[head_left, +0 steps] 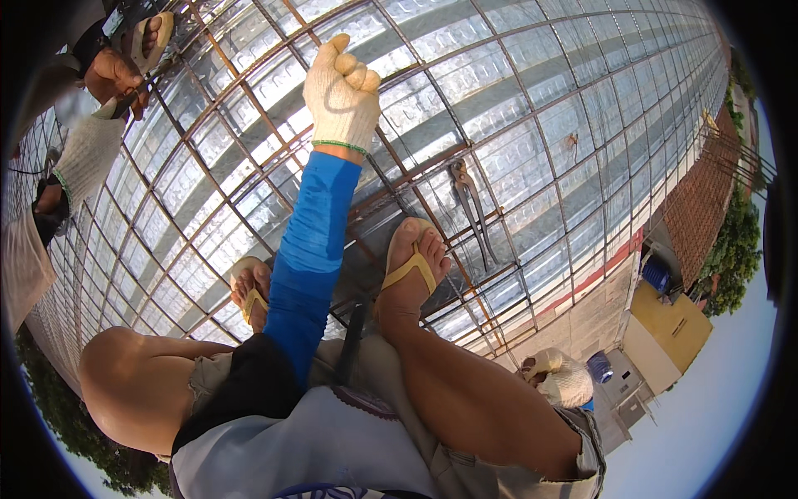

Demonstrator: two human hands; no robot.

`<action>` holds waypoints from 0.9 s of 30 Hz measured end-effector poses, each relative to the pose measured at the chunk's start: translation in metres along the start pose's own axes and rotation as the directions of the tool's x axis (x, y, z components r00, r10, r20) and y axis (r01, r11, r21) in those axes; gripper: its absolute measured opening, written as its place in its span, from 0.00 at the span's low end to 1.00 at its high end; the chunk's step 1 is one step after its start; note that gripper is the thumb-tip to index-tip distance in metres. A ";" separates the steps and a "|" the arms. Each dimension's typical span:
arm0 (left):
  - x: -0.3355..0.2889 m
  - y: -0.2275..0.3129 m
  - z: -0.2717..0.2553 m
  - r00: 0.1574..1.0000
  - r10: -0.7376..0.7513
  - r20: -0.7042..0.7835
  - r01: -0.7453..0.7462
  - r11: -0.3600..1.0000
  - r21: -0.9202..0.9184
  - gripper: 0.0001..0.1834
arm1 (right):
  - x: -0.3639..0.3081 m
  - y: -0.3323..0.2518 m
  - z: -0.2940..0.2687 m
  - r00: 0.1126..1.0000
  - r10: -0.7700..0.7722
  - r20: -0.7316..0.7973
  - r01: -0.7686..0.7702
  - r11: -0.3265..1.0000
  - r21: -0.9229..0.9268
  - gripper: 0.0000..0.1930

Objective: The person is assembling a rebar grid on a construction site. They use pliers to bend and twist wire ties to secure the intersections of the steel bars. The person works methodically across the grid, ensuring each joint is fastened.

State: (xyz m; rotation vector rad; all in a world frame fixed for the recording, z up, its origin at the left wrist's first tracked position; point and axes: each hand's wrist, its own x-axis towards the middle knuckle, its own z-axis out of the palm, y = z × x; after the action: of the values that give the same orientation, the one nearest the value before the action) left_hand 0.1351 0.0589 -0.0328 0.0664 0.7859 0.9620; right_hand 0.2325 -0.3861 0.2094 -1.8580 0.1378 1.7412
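My left hand, in a cream knitted glove below a blue sleeve, is over the steel mesh. Most of its fingers are curled and one points forward; whatever they close on is hidden beneath. Out beside my right knee is my right hand, gloved the same way, with fingers bent in. What it grips, if anything, is too small to make out. A pair of pincers with long dark handles lies on the mesh, just ahead of my right foot. Neither hand touches it.
Ribbed shiny metal decking lies under the rusty bars. At the upper left, another person's gloved hand and sandalled foot are close by. Along the right runs the deck edge, with a wall, a tiled roof and trees beyond.
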 end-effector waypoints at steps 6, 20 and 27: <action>0.008 -0.011 -0.007 0.995 -0.058 0.083 0.072 0.980 -0.184 0.15 | 0.004 -0.001 -0.033 0.857 -0.296 -0.421 0.505 0.641 0.578 0.09; -0.004 0.009 0.013 0.999 -0.033 -0.018 0.031 0.995 -0.094 0.19 | 0.087 -0.005 0.030 0.939 -0.118 -0.322 0.162 0.980 0.114 0.07; -0.068 -0.034 0.061 0.981 -0.192 -0.028 0.185 0.969 -0.166 0.21 | 0.088 -0.007 0.022 0.913 -0.146 -0.382 0.217 0.964 0.151 0.06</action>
State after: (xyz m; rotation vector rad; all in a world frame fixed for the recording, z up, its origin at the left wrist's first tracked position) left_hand 0.1760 0.0049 0.0375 -0.1696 0.7376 0.8455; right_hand 0.2285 -0.3423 0.1298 -1.9656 0.2586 1.1962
